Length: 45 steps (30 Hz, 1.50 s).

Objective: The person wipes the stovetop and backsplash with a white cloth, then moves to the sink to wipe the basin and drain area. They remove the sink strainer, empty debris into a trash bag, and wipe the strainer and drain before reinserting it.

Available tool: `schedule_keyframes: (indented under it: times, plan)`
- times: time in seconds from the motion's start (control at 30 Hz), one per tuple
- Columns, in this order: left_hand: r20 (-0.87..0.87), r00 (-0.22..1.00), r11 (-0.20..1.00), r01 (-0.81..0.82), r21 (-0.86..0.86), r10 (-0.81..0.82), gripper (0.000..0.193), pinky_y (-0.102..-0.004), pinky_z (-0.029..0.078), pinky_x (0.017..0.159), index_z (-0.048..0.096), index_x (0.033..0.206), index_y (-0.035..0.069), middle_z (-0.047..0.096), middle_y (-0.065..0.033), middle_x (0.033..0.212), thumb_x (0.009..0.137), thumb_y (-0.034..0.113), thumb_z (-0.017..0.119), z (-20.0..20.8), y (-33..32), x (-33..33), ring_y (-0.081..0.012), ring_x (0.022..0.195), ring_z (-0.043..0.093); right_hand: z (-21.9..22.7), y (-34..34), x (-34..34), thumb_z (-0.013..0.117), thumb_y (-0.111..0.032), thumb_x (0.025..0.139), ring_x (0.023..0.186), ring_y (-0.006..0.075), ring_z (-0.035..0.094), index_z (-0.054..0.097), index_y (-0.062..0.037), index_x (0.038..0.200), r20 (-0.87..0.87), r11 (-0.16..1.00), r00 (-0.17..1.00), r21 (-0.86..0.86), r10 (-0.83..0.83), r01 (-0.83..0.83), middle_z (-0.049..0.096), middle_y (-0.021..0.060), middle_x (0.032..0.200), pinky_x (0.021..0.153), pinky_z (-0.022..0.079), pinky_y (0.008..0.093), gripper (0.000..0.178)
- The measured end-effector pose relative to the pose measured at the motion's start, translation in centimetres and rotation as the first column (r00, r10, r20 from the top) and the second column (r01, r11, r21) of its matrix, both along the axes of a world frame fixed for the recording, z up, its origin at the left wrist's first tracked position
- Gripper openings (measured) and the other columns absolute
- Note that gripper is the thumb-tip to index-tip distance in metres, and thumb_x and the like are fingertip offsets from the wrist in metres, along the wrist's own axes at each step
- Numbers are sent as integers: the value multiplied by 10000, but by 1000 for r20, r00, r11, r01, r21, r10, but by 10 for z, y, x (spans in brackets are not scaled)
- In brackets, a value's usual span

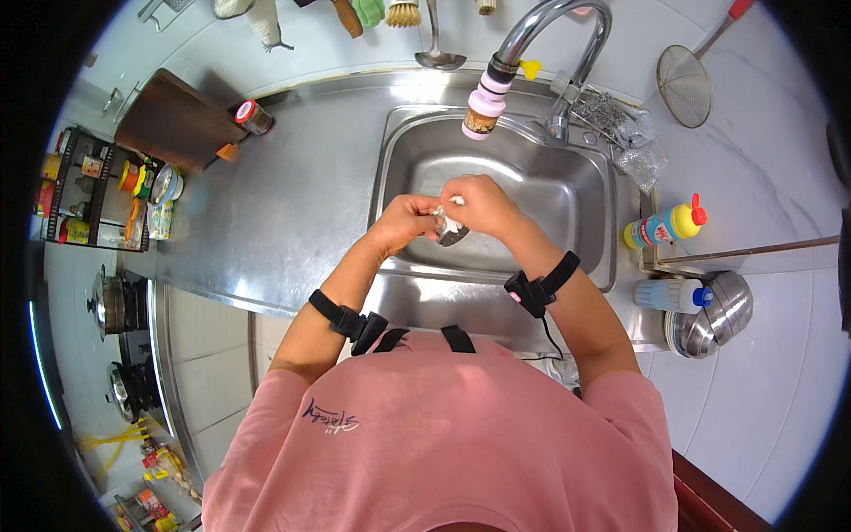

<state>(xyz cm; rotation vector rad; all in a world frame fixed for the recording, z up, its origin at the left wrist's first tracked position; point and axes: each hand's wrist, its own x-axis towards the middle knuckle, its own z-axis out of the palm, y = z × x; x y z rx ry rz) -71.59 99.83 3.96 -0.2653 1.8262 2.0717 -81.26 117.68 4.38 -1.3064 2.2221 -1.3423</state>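
Note:
Over the near half of the steel sink (523, 266), both my hands are closed and meet around one small object. My left hand (403, 227) pinches a small dark, shiny rounded thing (454, 238) by its left side. White, soft-looking material (448, 222) covers part of it; its kind is too small to make out. From above and to the right, my right hand (483, 206) pinches the white material, and a bit of it shows at the fingertips. My right fingers hide part of the piece.
A curved tap (554, 18) with a pink filter hangs over the sink's back. Steel scourers (603, 115), a yellow bottle (660, 228), a white bottle (669, 294) and steel bowls (722, 310) stand right. A cutting board (173, 120) and jar (254, 117) are left.

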Motion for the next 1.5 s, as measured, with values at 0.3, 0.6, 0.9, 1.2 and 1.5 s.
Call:
schedule_keyframes:
  times: [0.3, 0.6, 0.9, 1.2, 1.5]
  plan:
    - [133, 958, 766, -284, 576, 255, 212, -231, 552, 631, 571, 1145, -19, 649, -77, 917, 943, 23, 520, -13, -28, -5, -150, 741, 644, -34, 26, -15, 590, -38, 909, 821, 126, 628, 583, 36, 1110, 874, 849, 474, -329, 109, 413, 663, 80, 977, 707, 508, 253, 214]
    - [206, 931, 786, -364, 500, 301, 142, -222, 558, 636, 572, 1075, 2, 641, -70, 888, 955, 55, 516, -18, -17, -22, -145, 717, 634, -20, -16, 4, 632, -65, 810, 818, 272, 630, 621, -36, 989, 225, 866, 896, -250, -383, 433, 633, 126, 959, 725, 510, 374, 183]
    - [291, 843, 662, -536, 524, 452, 148, -210, 569, 610, 558, 1081, -7, 642, -75, 884, 953, 28, 491, -27, -27, -29, -141, 719, 644, -8, -6, 32, 590, -27, 796, 822, 334, 624, 628, -55, 967, -10, 929, 941, -162, -338, 332, 615, 142, 929, 700, 514, 405, 177]
    - [300, 867, 640, -497, 586, 398, 184, -194, 579, 587, 551, 1121, -25, 653, -87, 915, 975, 57, 475, -29, -33, -22, -127, 697, 657, -14, -5, 26, 641, -62, 828, 743, 239, 631, 635, -34, 982, 148, 814, 879, -334, -453, 475, 622, 115, 915, 644, 500, 330, 156]
    - [475, 748, 422, -657, 625, 463, 169, -200, 585, 620, 535, 1082, -70, 633, -102, 875, 981, 30, 444, -41, -30, -28, -133, 680, 640, -9, 1, 32, 622, -15, 800, 742, 254, 634, 651, -52, 986, -97, 916, 927, -219, -363, 336, 631, 110, 935, 661, 504, 330, 192]
